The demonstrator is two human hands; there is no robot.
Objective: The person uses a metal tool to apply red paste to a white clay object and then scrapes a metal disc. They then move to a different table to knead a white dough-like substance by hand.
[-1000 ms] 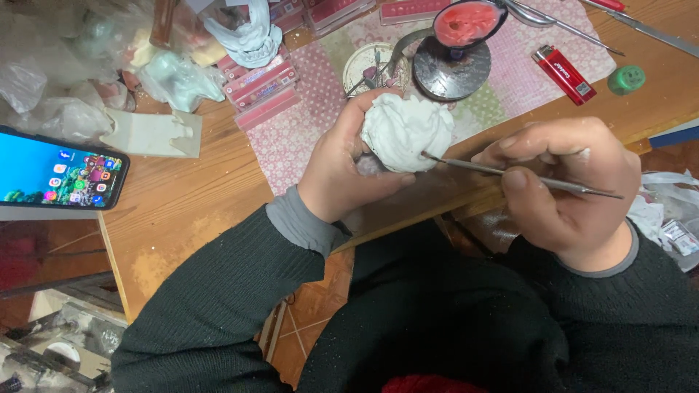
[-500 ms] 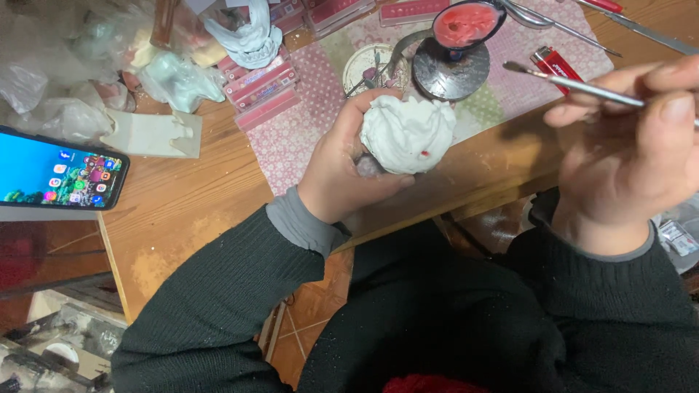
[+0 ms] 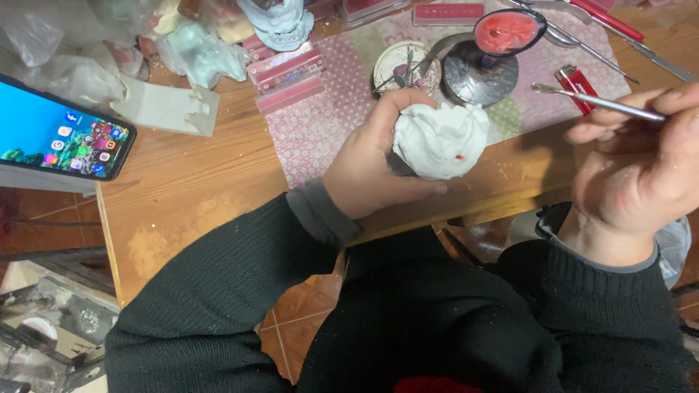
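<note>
The left hand is closed around a lumpy white plaster piece bearing one tiny red dot, above the worktop edge. At three o'clock, the right hand pinches a thin metal tool.

The lumpy white plaster-like piece in my left hand looks matt and chalky. The thin metal tool in my right hand is smooth and shiny. The brown wooden surface is dull and dusty, under a matt patterned pink cloth mat. The small red plastic lighter is glossy.
</note>
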